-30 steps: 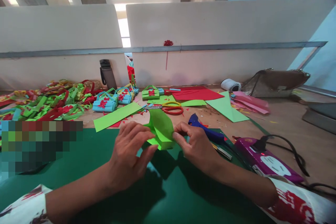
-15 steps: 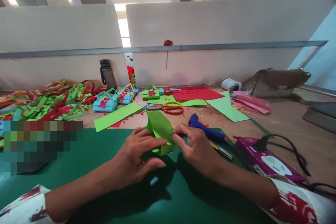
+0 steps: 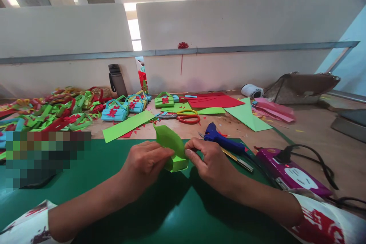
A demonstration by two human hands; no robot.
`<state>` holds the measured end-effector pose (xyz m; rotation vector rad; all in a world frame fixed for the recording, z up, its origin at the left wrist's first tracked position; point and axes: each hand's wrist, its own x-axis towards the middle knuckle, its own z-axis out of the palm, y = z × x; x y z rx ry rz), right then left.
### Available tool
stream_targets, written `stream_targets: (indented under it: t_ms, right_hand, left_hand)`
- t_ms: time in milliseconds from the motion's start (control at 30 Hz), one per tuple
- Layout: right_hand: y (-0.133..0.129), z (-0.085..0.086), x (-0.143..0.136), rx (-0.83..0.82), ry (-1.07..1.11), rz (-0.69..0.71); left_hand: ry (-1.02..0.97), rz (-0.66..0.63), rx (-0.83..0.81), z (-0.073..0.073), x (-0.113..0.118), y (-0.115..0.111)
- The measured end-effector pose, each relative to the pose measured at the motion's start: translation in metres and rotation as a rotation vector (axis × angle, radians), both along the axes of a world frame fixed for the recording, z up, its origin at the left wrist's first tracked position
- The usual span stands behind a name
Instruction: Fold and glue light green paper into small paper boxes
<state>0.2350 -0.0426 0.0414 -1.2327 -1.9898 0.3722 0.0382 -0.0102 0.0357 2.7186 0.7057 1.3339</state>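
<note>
A light green folded paper box (image 3: 177,163) with a raised, curved flap is held above the green mat (image 3: 94,183). My left hand (image 3: 147,166) grips its left side, with the fingers closed over the edge. At the right side, my right hand (image 3: 207,160) pinches the paper between thumb and forefinger. Just beyond my right hand lies a blue hot glue gun (image 3: 224,140). A utility knife (image 3: 238,162) rests beside it, partly hidden by the hand. Scissors (image 3: 188,117) with red and yellow handles lie behind the box.
Finished paper handbags (image 3: 114,112) and a heap of colored paper pieces (image 3: 54,112) are at the left, near a dark bottle (image 3: 116,80). Red sheets (image 3: 215,101) lie at the back. A purple power strip (image 3: 294,173) with a cable sits right, before a brown handbag (image 3: 303,87).
My left hand's fingers have drawn together onto the paper box from a more spread pose. The box has tipped slightly, its flap leaning further left. My right hand still pinches its side.
</note>
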Motion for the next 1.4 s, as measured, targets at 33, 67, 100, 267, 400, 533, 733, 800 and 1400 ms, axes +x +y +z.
stream_targets:
  t_ms: [33,67,100,267,400,533,733,800,1400]
  right_hand:
    - [-0.001,0.000,-0.001,-0.007,0.007,0.019]
    - [-0.002,0.001,-0.002,-0.015,0.018,0.037]
    - [-0.004,0.002,-0.002,-0.025,0.029,0.054]
    - [-0.010,0.008,-0.002,-0.082,0.049,0.069]
    - [-0.011,0.005,-0.002,-0.081,-0.007,0.084]
    - [-0.010,-0.002,-0.002,0.035,-0.073,0.116]
    - [-0.012,-0.005,-0.002,0.142,-0.125,0.129]
    - [-0.014,-0.004,-0.003,0.178,-0.143,0.143]
    - [-0.013,-0.011,-0.003,0.365,-0.200,0.152]
  left_hand:
    - [0.006,0.020,0.050,0.001,0.000,0.000]
    - [0.016,0.038,0.093,0.002,0.000,-0.001]
    - [0.028,0.053,0.126,0.003,-0.001,-0.001]
    - [0.077,0.117,0.195,0.004,-0.003,-0.001]
    - [0.083,0.137,0.200,0.002,-0.003,0.000]
    - [0.079,0.136,0.175,0.003,-0.002,0.000]
    - [0.125,0.132,0.273,0.007,-0.001,-0.003]
    - [0.115,0.136,0.280,0.006,-0.001,-0.003]
    - [0.030,0.280,0.414,0.017,-0.001,-0.013]
